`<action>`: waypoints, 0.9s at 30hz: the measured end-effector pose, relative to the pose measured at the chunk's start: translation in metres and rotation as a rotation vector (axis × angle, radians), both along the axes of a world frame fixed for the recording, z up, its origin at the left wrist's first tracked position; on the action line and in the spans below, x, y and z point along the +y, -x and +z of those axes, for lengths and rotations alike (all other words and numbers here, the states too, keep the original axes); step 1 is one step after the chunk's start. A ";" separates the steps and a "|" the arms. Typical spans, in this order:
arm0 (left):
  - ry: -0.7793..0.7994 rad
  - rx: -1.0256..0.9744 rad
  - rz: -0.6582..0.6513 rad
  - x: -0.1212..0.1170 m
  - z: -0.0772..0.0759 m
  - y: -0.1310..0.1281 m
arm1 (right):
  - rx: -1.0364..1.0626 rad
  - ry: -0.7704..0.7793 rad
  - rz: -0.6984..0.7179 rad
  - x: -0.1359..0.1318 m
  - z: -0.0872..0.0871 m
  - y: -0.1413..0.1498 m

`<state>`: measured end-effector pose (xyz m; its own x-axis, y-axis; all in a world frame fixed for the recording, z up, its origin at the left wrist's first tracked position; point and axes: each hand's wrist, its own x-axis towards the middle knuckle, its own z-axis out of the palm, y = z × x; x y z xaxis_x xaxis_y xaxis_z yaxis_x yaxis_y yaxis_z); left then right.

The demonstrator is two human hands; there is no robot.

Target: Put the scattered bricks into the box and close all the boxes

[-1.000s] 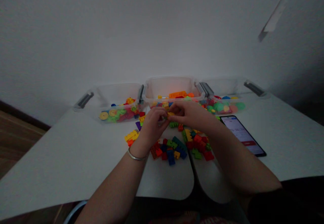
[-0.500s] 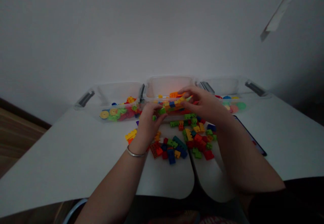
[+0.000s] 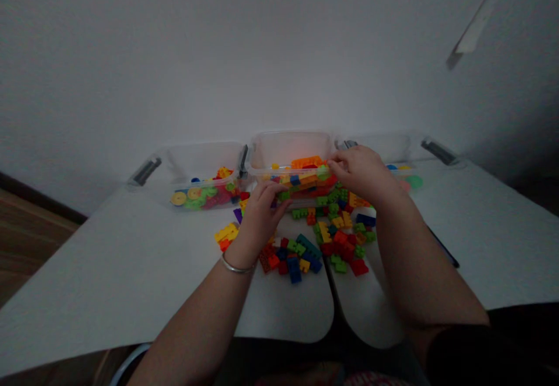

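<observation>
A joined row of toy building blocks (image 3: 307, 181), mostly orange with a blue one, slants up to the right in front of the middle bin. My left hand (image 3: 262, 214), a silver bangle at its wrist, pinches the green left end of this row. At the other end, the thumb and fingertips of my right hand (image 3: 360, 170) are closed on a light green block (image 3: 323, 172). That block touches or lines up with the row; whether it is locked on I cannot tell. Loose blocks (image 3: 343, 246) in red, green, blue and yellow lie spread below both hands.
Behind the row stands a clear plastic bin (image 3: 290, 138) with orange pieces inside. A left bin (image 3: 205, 147) holds round and flower-shaped pieces; a right bin (image 3: 384, 141) is partly behind my arm. A phone (image 3: 443, 247) lies by my right forearm. The white table (image 3: 131, 275) has a gap in front.
My right hand has moved right along the block row, and a light green block now shows at its fingertips. My left hand keeps its hold on the left end, nearly still.
</observation>
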<state>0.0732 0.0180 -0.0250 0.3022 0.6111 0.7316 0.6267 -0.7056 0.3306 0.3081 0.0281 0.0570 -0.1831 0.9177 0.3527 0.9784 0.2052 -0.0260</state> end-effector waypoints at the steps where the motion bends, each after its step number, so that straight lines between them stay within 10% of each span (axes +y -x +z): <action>1: 0.005 0.001 -0.001 0.000 0.000 0.000 | -0.044 0.010 0.010 -0.001 0.001 0.000; 16: 0.046 -0.005 -0.052 0.001 -0.001 0.000 | -0.143 0.052 0.167 0.006 -0.003 -0.006; 27: 0.064 -0.259 -0.132 0.002 -0.003 -0.002 | 0.409 -0.128 0.258 -0.025 0.011 0.018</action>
